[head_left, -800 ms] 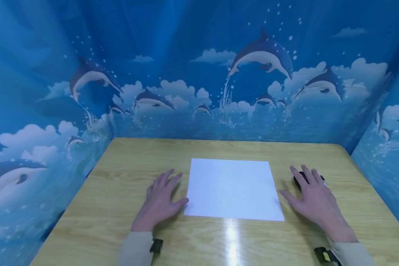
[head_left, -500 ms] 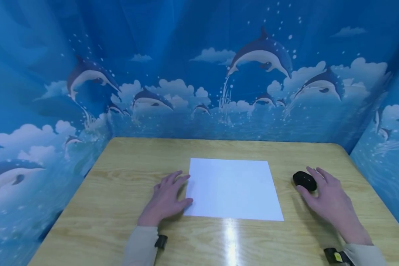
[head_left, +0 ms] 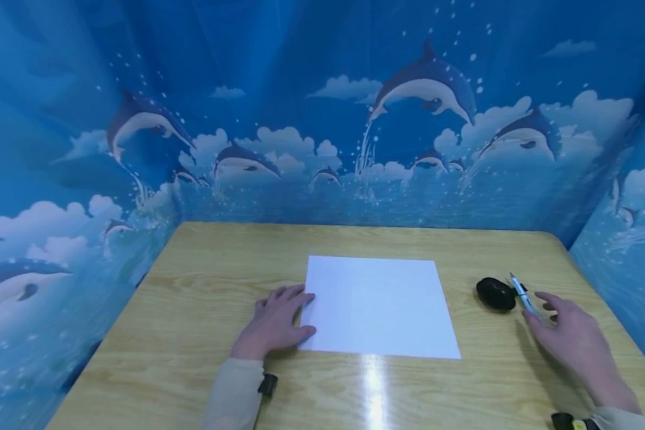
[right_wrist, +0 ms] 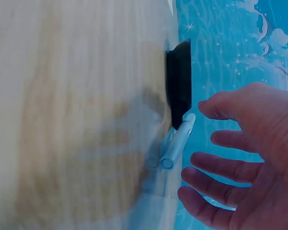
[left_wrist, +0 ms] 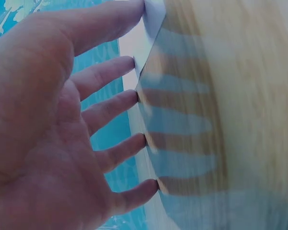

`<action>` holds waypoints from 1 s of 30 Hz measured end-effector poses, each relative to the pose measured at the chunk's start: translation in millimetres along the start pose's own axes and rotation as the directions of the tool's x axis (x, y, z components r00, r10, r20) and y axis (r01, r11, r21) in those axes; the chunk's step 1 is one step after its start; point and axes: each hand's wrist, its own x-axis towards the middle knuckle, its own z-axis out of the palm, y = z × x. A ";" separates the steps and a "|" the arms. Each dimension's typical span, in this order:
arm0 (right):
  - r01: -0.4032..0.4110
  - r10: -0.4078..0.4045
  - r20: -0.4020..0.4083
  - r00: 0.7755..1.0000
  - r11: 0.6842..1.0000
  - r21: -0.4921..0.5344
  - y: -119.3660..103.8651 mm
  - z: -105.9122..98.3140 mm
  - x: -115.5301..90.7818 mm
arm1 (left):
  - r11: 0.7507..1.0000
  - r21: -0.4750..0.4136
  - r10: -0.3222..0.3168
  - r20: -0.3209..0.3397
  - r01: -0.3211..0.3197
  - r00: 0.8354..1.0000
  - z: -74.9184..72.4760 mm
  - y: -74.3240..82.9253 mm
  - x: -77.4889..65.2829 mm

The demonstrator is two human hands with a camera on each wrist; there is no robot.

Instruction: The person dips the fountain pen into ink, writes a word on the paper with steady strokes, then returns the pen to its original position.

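A white sheet of paper [head_left: 378, 307] lies flat on the table. My left hand [head_left: 274, 322] rests at its left edge, thumb and forefinger on the paper; in the left wrist view the fingers of the left hand [left_wrist: 77, 124] are spread, tips against the surface. On the right is a glossy black rounded object [head_left: 495, 294], its kind unclear. A light blue pen [head_left: 524, 295] lies beside it, its pointed end away from me. My right hand [head_left: 575, 334] hovers just right of the pen's near end, fingers loosely bent; the right wrist view shows a gap between this hand [right_wrist: 230, 163] and the pen [right_wrist: 179, 141].
The wooden table [head_left: 231, 257] carries these things. Blue curtains [head_left: 301, 89] printed with dolphins and clouds stand behind it and at both sides. A bright light reflection [head_left: 374, 388] shows near the table's front.
My right hand has moved right and toward me, off the black object, uncovering it and the pen. My left hand has slid right onto the paper's left edge.
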 end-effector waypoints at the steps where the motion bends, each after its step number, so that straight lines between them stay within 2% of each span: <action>1: -0.004 0.005 0.009 1.000 1.000 -0.003 1.8 -0.6 0.4 | 1.000 0.002 0.004 -0.001 -0.004 1.000 -0.1 0.5 0.3; 9: -0.021 0.023 0.051 0.998 0.999 -0.034 13.6 0.2 4.1 | 1.000 0.005 -0.003 0.008 0.003 1.000 -3.5 5.6 1.8; 22: -0.061 0.069 0.120 0.990 0.996 -0.070 19.9 2.5 6.1 | 0.999 0.024 -0.027 0.012 0.026 1.000 -6.1 10.5 1.4; 30: -0.070 0.079 0.117 0.990 0.994 -0.078 19.2 4.4 8.7 | 0.999 0.028 -0.022 0.003 0.022 1.000 -5.0 9.1 0.6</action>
